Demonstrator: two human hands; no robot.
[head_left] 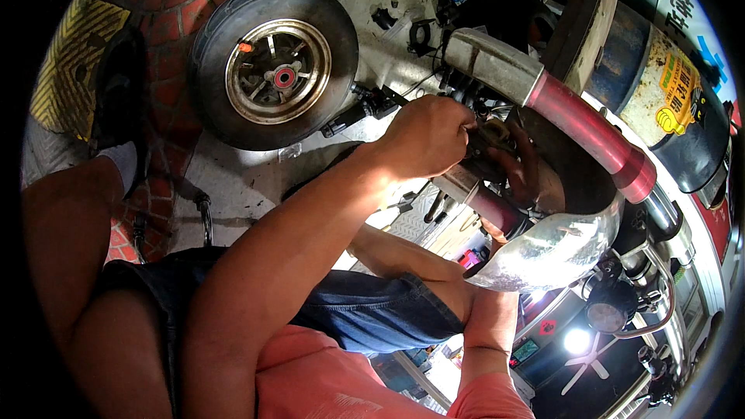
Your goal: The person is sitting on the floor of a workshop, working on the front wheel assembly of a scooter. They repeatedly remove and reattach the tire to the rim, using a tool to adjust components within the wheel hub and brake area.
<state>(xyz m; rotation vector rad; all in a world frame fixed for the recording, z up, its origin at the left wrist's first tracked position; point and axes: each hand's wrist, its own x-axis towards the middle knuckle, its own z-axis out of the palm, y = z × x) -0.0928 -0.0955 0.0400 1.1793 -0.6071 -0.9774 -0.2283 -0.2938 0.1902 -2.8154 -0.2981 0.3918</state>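
Note:
My left hand (431, 138) is closed in a fist at the lower end of a scooter's front fork, its fingertips pressed at a dark metal part. What they pinch is hidden. My right hand (524, 174) reaches up behind the silver fender (555, 252), with its fingers curled beside the same part. Whatever it grips cannot be made out. A red fork leg (586, 128) with a grey metal end (493, 62) runs along the right of both hands. The second red fork leg (497, 209) shows partly below them. No wheel sits between the legs.
A small wheel with a black tyre (209, 81) lies on the ground at the left. A black shock absorber (361, 111) lies beside it. Small loose parts are scattered at the top. A rusty drum (648, 81) stands at the right. A round lamp (609, 314) is below the fender.

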